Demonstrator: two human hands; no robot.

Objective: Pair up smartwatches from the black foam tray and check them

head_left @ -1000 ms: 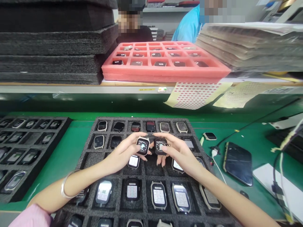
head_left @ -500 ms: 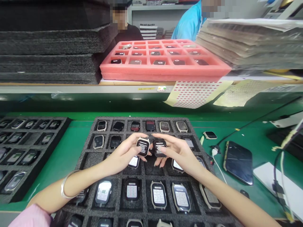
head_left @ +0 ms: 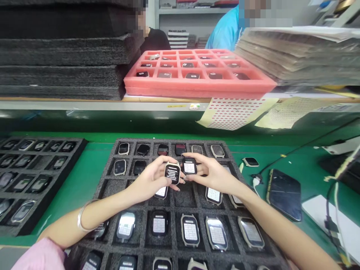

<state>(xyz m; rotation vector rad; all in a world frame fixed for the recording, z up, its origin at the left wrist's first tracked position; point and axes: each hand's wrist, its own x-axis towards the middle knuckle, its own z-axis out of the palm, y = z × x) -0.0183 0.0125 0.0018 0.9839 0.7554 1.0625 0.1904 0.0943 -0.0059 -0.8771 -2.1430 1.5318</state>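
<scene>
My left hand (head_left: 154, 176) is closed on a light-framed smartwatch (head_left: 172, 173), whose dark screen shows lines of white text. In my right hand (head_left: 209, 170) is a black smartwatch (head_left: 189, 165), gripped by its edges, with a white grid on its screen. Both watches are held side by side above a black foam tray (head_left: 142, 204). Several watches lie in the tray's compartments, among them a light-framed watch with a lit grid (head_left: 190, 229) and a black watch (head_left: 159, 222). My forearms cover part of the tray.
A second foam tray of watches (head_left: 60, 179) lies at left. A phone (head_left: 284, 195), a loose watch (head_left: 250, 161) and cables (head_left: 256, 182) are at right. On the shelf stand a pink foam tray (head_left: 197, 91) and stacked black foam (head_left: 62, 80). Two people are behind it.
The watch in my right hand has switched from a text list to a white grid. My right hand has risen slightly, and its thumb has moved off the screen. The view has shifted slightly.
</scene>
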